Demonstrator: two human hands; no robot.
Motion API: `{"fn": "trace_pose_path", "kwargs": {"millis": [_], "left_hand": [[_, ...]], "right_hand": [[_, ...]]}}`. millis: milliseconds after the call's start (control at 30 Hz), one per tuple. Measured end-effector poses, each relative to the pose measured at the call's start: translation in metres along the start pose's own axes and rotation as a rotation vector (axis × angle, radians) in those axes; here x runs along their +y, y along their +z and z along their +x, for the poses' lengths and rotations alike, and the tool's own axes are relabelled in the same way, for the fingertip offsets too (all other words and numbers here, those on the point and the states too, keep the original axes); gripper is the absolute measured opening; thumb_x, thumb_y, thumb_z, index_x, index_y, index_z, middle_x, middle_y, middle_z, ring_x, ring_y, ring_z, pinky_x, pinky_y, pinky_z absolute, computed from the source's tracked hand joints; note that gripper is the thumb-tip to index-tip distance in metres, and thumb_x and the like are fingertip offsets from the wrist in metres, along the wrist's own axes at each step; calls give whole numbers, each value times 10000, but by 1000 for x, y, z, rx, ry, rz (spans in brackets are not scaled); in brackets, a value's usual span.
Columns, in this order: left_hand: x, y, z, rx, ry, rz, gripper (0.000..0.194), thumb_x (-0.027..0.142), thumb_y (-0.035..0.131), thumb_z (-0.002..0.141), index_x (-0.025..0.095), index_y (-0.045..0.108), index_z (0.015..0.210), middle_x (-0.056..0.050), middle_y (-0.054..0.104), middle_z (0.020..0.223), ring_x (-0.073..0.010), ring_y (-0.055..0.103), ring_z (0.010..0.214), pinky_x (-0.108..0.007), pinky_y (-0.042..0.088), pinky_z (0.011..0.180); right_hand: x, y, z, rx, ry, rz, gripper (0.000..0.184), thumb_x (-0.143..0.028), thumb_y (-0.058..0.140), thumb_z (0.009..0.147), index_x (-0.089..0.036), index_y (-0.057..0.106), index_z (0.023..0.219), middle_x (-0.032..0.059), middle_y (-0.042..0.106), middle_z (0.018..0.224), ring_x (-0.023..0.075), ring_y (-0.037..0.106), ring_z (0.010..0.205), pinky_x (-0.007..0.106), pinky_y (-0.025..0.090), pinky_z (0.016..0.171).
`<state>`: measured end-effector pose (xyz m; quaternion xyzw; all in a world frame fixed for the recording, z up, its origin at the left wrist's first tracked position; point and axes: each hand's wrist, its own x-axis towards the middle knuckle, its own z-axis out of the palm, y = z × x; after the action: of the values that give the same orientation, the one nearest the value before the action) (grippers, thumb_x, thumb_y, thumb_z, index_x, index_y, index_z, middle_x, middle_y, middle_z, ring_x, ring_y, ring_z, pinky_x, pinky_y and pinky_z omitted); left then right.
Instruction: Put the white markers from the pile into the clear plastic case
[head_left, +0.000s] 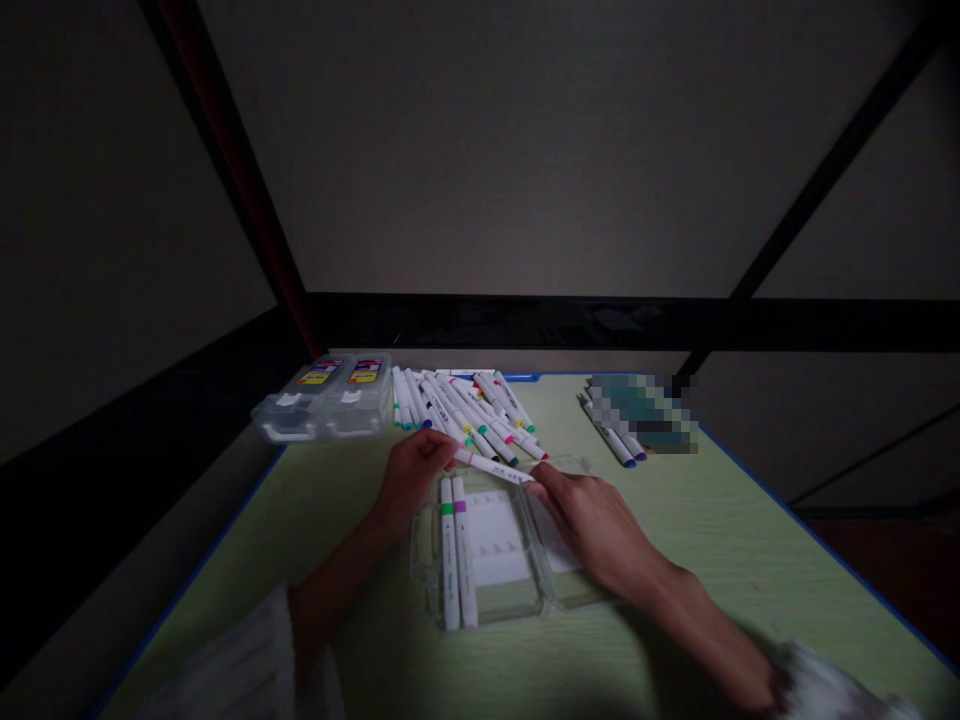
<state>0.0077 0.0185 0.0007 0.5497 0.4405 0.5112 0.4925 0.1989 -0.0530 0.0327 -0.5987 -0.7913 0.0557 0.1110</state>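
Note:
A white marker (pixel 493 466) with a pink band is stretched between my two hands, above an open clear plastic case (pixel 541 600). My left hand (pixel 417 470) pinches its banded end. Fingers of my right hand (pixel 600 515) are closed round the other end. Inside the case's left half, two markers lie side by side: one with a green band (pixel 448 555) and one with a purple band (pixel 465 555). White paper (pixel 499 540) shows through the case beside them. My right forearm and hand cover part of the case's right half.
Loose markers (pixel 465 410) lie in a heap at the table's far side. Two closed clear cases (pixel 356 405) with yellow labels stand at the far left. More markers (pixel 619 440) lie at the right beside a pixelated greenish item (pixel 645 410). A wall rises behind the table (pixel 735 560).

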Motion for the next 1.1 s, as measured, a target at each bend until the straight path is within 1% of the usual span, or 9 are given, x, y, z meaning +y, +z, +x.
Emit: {"fn": "trace_pose_path", "kwargs": {"millis": [300, 467, 567, 667, 833, 900, 967, 1033, 1100], "left_hand": [[-2, -1, 0, -5, 42, -13, 147, 265, 610, 623, 143, 536, 657, 55, 503, 513, -63, 444, 502, -188, 349, 513], [-6, -3, 4, 19, 70, -43, 180, 296, 615, 617, 145, 519, 631, 59, 480, 496, -60, 420, 484, -186, 337, 499], [-4, -3, 4, 53, 57, -44, 176, 301, 601, 624, 144, 524, 641, 59, 477, 495, -60, 416, 484, -186, 330, 498], [-3, -3, 3, 80, 51, -38, 163, 292, 592, 632, 143, 528, 642, 55, 484, 511, -58, 416, 494, -183, 327, 501], [-5, -5, 5, 91, 67, -49, 151, 283, 586, 645, 141, 535, 637, 58, 478, 505, -53, 413, 492, -177, 329, 503], [-5, -6, 6, 101, 56, -53, 154, 285, 589, 643, 138, 543, 644, 56, 485, 503, -54, 415, 485, -177, 333, 496], [-5, -6, 6, 110, 49, -53, 164, 292, 597, 634, 136, 550, 644, 50, 502, 513, -57, 428, 486, -179, 343, 494], [-3, -6, 6, 104, 53, -54, 183, 308, 608, 620, 135, 551, 636, 44, 520, 528, -60, 444, 486, -183, 357, 495], [-2, -5, 5, 87, 57, -54, 196, 319, 616, 611, 135, 551, 632, 39, 533, 539, -63, 459, 485, -186, 372, 497]], "right_hand": [[-2, 2, 0, -23, -13, 22, 270, -292, 267, 914, -184, 503, 842, 43, 645, 709, 193, 618, 652, 256, 271, 513], [-3, 3, 0, -50, -64, 96, 265, -261, 274, 907, -165, 519, 872, 67, 639, 761, 188, 608, 698, 252, 337, 559], [-3, 4, -1, -58, -151, 163, 266, -188, 286, 892, -162, 505, 1041, 84, 632, 884, 190, 594, 829, 267, 395, 669], [0, 8, -2, -65, -232, 155, 390, -115, 294, 865, -160, 382, 1243, 105, 607, 1007, 196, 559, 949, 299, 414, 769], [5, 11, -3, -28, -373, 35, 497, -96, 321, 850, -152, 254, 1339, 129, 570, 1104, 193, 562, 915, 336, 448, 770], [5, 10, -3, -7, -451, -4, 484, -108, 336, 857, -169, 262, 1332, 106, 601, 1015, 178, 568, 844, 324, 453, 727], [3, 8, -4, -5, -523, -51, 409, -121, 358, 863, -192, 353, 1266, 63, 613, 885, 162, 559, 762, 309, 442, 683], [1, 6, -4, -9, -578, -100, 265, -129, 386, 862, -195, 479, 1101, 27, 591, 775, 149, 539, 694, 296, 421, 649], [0, 6, -4, -5, -619, -132, 152, -133, 407, 858, -186, 522, 942, 10, 568, 726, 137, 521, 652, 282, 395, 622]]}}
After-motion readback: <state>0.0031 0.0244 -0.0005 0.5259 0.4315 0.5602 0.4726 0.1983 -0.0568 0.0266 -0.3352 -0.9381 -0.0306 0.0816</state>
